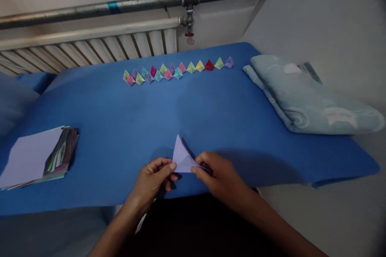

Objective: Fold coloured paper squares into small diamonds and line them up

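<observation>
A lavender sheet of origami paper (182, 158), folded into a triangle with its tip pointing away from me, is held above the near edge of the blue-covered table (126, 128). My left hand (155, 174) pinches its left lower corner between thumb and fingers. At the right lower corner, my right hand (215, 172) grips the paper with thumb and forefinger. Something dark shows by the right fingers; I cannot tell what it is. Toward the back lie small folded paper pieces (168, 74) in several colours, set out in two rows.
On the left lies a stack of coloured paper (31, 156) with a lavender sheet on top. A folded pale-green blanket (301, 96) rests at the right. Behind the table are a radiator (120, 46) and a metal pipe (144, 3) with a red-handled valve (189, 34).
</observation>
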The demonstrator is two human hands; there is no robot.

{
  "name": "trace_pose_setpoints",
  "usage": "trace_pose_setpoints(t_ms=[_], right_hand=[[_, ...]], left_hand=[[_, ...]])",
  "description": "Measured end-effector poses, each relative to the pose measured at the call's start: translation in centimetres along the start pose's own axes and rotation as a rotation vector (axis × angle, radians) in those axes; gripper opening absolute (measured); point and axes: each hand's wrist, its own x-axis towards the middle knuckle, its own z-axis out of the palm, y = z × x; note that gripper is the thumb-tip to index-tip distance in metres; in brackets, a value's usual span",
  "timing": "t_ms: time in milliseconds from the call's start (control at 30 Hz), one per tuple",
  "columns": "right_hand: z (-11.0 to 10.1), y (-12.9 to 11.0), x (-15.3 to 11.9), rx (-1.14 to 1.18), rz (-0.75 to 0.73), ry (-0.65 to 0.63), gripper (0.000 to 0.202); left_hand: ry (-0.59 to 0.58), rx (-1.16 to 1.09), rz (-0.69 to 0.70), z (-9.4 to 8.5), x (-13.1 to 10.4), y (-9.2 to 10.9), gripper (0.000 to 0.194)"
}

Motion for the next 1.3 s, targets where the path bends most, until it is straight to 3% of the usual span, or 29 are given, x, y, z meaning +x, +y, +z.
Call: trace_pose_setpoints(t_ms=[233,467,767,933,1067,1300], right_hand=[[0.5,0.9,-0.3,0.025,-0.122,0.139,0.004],[0.6,0.2,-0.3,0.076,-0.17,0.126,0.006],[0.3,-1.3,-1.2,0.04,-0.433,0.172,0.007],[-1.0,-2.2,-0.9,0.096,-0.395,0.063,0.008],[-1.9,-2.4,-0.2,0.19,-0.423,-0.029,0.024],[-1.6,-1.7,0.7,0.186,-0.351,-0.146,0.018]], left_hand=[[-0.002,-0.094,0.044,0.2,-0.2,-0.7,0.033],[0.016,-0.149,0.113,0.3,-0.5,-1.1,0.029],[-0.04,-0.296,0.129,-0.2,-0.3,-1.6,0.027],[-0.104,-0.239,0.165,-1.0,-0.3,-1.6,0.021],[-0.192,-0.167,0.171,-1.5,-0.3,-1.7,0.017],[-0.335,-0.107,0.119,-1.5,-0.6,-1.5,0.018]])
